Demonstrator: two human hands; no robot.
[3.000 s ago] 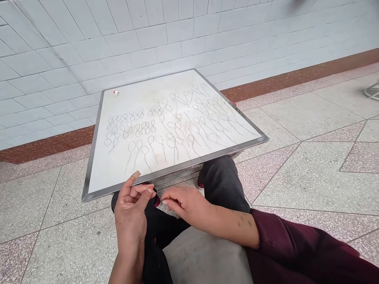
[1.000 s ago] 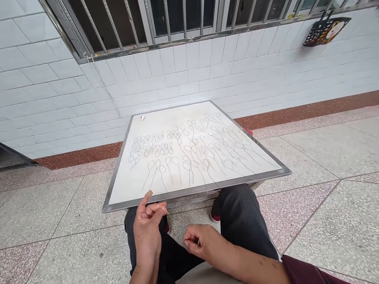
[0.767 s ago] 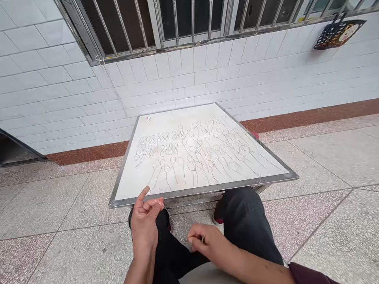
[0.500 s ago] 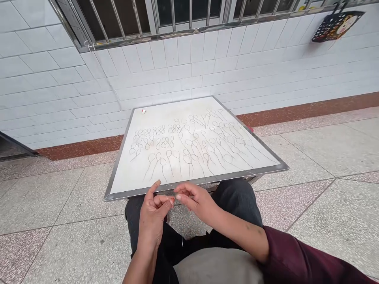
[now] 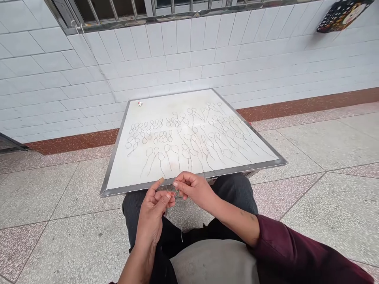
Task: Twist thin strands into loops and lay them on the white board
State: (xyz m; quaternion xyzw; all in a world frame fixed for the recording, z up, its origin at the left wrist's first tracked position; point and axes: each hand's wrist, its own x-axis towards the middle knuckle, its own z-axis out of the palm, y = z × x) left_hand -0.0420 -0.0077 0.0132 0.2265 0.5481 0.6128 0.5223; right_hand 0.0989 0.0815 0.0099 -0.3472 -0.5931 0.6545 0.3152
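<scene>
My left hand [image 5: 155,205] pinches a thin wire [image 5: 174,194] between thumb and fingers, its raised index finger wrapped at the tip. My right hand [image 5: 195,189] holds the same wire just to the right, its thumb and fingertips pressed together. Both hands are above my lap at the near edge of the white board [image 5: 154,173]. Thin wire pieces with looped ends [image 5: 186,154] lie spread over the board. Small figure-eight wire loops [image 5: 162,136] form rows on its left side. The exact shape of the held wire is too fine to tell.
A small red and white object [image 5: 140,104] sits at the board's far left corner. Behind the board stands a white tiled wall [image 5: 177,59] with a barred window. A dotted bag [image 5: 343,16] hangs at upper right. My knees are under the board's near edge.
My right hand has shifted slightly up and left, and the wire between the hands shows more clearly. The view has tilted a little downward.
</scene>
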